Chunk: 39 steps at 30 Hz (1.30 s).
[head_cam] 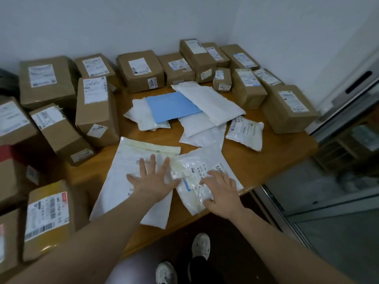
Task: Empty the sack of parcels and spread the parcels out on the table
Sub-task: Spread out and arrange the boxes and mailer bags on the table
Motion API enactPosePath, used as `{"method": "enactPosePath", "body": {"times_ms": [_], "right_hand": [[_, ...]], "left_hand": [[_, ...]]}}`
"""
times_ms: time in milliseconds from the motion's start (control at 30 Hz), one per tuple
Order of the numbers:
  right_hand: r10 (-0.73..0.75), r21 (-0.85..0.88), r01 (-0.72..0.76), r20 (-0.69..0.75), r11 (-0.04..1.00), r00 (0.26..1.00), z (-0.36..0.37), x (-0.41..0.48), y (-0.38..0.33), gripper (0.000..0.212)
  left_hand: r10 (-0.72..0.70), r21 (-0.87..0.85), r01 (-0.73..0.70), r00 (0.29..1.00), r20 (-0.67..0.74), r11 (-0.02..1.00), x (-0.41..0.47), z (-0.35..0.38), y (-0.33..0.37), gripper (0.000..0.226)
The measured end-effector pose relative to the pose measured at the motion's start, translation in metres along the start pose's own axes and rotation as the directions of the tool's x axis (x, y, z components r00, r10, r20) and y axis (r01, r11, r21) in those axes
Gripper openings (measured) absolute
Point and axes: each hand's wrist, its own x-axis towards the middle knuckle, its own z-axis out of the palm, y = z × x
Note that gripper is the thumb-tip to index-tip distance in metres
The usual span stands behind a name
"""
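Left hand (152, 178) flat and fully splayed, palm down on the large white mailer (131, 177), pressing rather than gripping. Right hand (220, 190) likewise open, fingers loosely spread on the clear poly bag (196, 181) with printed labels, holding nothing closed. No sack in view.

Just past the right palm, toward the body: the near edge of the wooden table (266, 160), with the clear bag already overhanging it. Likely slip to the floor if pushed outward or released carelessly. Below the left wrist, the mailer's near corner also off the edge; same risk.

Between the two hands, the two parcels overlapped; sliding one probably drags the other.

Beyond the fingertips, a loose heap of soft packets topped by a blue envelope (172, 107); a forward shove probably bunches them instead of spreading.

Left of the left hand, cardboard boxes (96, 111) crowded close; little room there.
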Motion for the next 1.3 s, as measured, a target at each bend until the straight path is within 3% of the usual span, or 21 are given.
{"method": "enactPosePath", "body": {"times_ms": [133,300,433,567,733,900,1000,1100,1233,1300], "right_hand": [[0.14,-0.062,-0.134,0.11,0.989,0.984,0.015,0.012,0.004,0.067],[0.042,-0.163,-0.054,-0.077,0.985,0.996,0.043,-0.005,-0.003,0.061],[-0.04,-0.063,0.025,-0.243,0.998,0.969,0.025,0.007,0.013,0.044],[0.124,0.002,-0.136,-0.412,0.991,0.903,-0.027,0.063,0.066,0.043],[0.251,-0.073,-0.258,-0.089,0.963,0.964,-0.068,0.13,0.148,0.054],[0.184,-0.098,-0.18,0.027,0.979,0.983,-0.077,0.154,0.193,0.049],[0.194,-0.096,-0.197,-0.042,0.976,0.98,-0.059,0.126,0.221,0.042],[0.205,-0.092,-0.223,-0.172,0.971,0.964,-0.045,0.098,0.241,0.038],[0.145,0.011,-0.152,-0.358,0.988,0.922,-0.068,0.117,0.235,0.042],[0.068,0.043,-0.055,-0.402,0.998,0.913,-0.083,0.138,0.221,0.046]], "left_hand": [[0.002,0.069,-0.01,0.993,0.116,0.998,-0.008,0.019,0.0,0.099],[-0.056,0.081,0.054,0.998,0.024,0.995,-0.02,0.028,-0.003,0.116],[-0.046,0.101,0.054,0.995,-0.084,0.993,-0.012,0.025,0.025,0.113],[0.098,0.113,-0.083,0.986,-0.133,0.99,0.012,0.009,0.074,0.101],[0.178,0.063,-0.172,0.979,-0.1,0.983,0.066,-0.007,0.148,0.085],[0.051,0.02,-0.051,0.999,0.004,0.999,0.115,-0.011,0.19,0.098],[-0.008,0.066,0.003,0.997,0.073,0.998,0.124,-0.006,0.211,0.098],[0.003,0.113,-0.009,0.999,0.054,0.994,0.116,0.005,0.24,0.094],[0.093,0.153,-0.087,0.995,-0.032,0.984,0.102,0.004,0.268,0.077],[0.146,0.149,-0.124,0.978,-0.147,0.981,0.099,-0.005,0.267,0.063]]}}
